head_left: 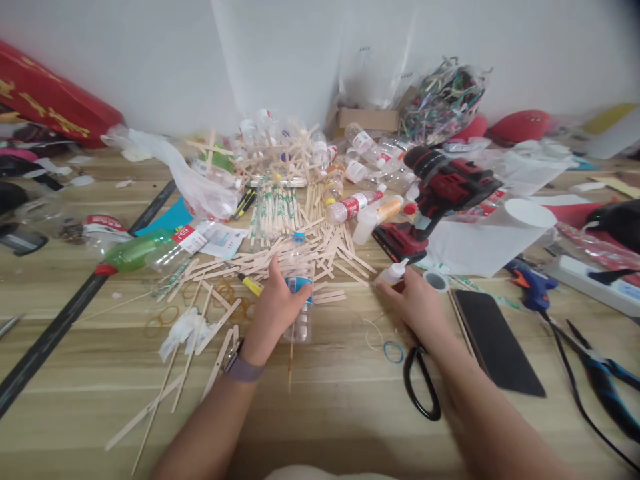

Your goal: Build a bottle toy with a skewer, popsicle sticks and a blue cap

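Note:
My left hand [277, 303], with a watch on its wrist, is closed round a clear plastic bottle [301, 320]. The bottle has a blue cap and a blue label, and a thin stick [291, 363] shows at its near end. In my right hand [417, 300] is a small white squeeze bottle with a pointed nozzle [391, 273], gripped between thumb and fingers. Beneath the right wrist lie scissors [423, 393], their black handle loop showing and the blades mostly hidden. Many wooden craft sticks [250, 263] are strewn just beyond the left hand.
A red cordless drill [440, 190] stands beyond my right hand. To the right lie a black phone [495, 340], a glue gun [533, 283] and pliers [603, 373]. Several plastic bottles [355, 205] are heaped at the back. A green bottle [137, 250] lies left.

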